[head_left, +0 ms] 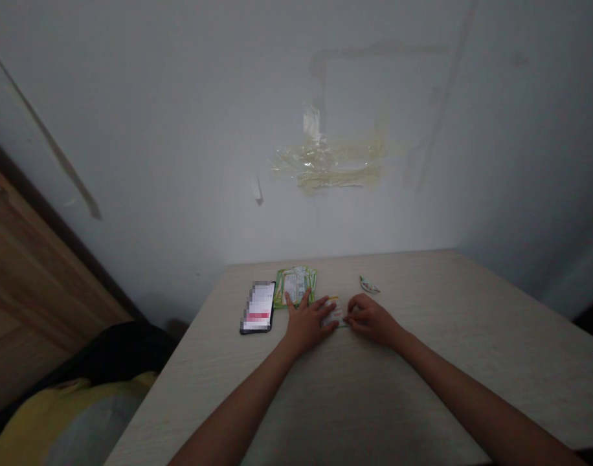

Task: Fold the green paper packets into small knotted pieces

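Observation:
My left hand (307,321) lies flat with its fingers spread. It rests partly on a small white printed card (333,312) and reaches toward the green packets. The card has a yellow top edge and red marks, and the hand covers much of it. At the card's right edge, my right hand (369,320) is closed in a pinch; whatever sits between those fingertips is too small to name. Several green-and-white packets (295,287) are stacked just beyond my left hand. Behind my right hand lies a small crumpled scrap of printed wrapper (369,285).
A phone (258,307) with its screen lit and partly blurred lies left of the packets. The pale wooden table (471,336) meets a wall (190,129) bearing old tape remains (330,162). Yellow and grey cloth (83,414) lies at lower left.

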The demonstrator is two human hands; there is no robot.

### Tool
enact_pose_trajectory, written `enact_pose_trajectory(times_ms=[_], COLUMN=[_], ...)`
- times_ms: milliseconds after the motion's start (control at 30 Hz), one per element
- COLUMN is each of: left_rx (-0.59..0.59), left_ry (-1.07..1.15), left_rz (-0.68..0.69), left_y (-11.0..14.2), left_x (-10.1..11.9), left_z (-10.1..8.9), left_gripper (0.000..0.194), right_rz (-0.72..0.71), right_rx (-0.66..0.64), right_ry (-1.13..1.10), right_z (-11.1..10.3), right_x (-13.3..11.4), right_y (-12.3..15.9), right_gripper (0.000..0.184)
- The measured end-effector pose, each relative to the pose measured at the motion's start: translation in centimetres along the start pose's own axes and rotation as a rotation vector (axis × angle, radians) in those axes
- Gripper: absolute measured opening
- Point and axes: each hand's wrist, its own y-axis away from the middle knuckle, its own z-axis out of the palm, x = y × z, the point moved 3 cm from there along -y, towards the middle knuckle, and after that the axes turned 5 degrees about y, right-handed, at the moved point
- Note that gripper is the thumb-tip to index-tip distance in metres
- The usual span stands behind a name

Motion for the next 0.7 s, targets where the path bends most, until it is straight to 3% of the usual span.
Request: enact_pose_trajectory(times_ms=[700], left_rx=[-0.002], left_ry=[0.044], left_rz=[0.010], left_y=[0.0], left_x=[-0.3], left_z=[0.4], left_gripper=[0.047], right_rz=[0.135], right_rx=[0.018], right_ry=[0.337], right_z=[1.3], right_x=[0.8], right_y=[-2.4], right_gripper=[0.018])
